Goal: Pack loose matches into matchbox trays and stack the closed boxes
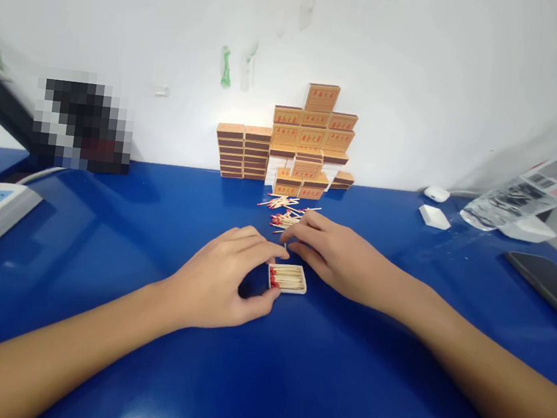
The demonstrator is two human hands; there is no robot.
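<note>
Blue table (259, 381) and white wall (179, 23) fill the room. Think of a clock with the small tray (302, 287) at its middle. It lies open on the table, with a row of matches (289, 277) inside, red ends toward nine o'clock.

The left hand (231, 274) is at nine o'clock. Its thumb and fingers curve around that end of the tray and seem to hold it at the two corners. The right hand (329, 245) is at two o'clock, with its finger and thumb close together. By their tips is a pale stick (285, 247), maybe a match, but I can't tell if it is pinched. Loose matches (282, 221) lie at twelve o'clock, just in front of the stacked boxes (311, 137).

To do this well, I think the left hand should hold softly so the thin tray does not bend. Each match should go in flat, red end the same way as the rest, and not be pushed hard.

The right hand hides part of the loose pile. The bottom of the tray is covered up. At ten o'clock a dark thing (84, 123) is all blurry squares. At three o'clock the phone (550, 294) is cut off by the edge.
</note>
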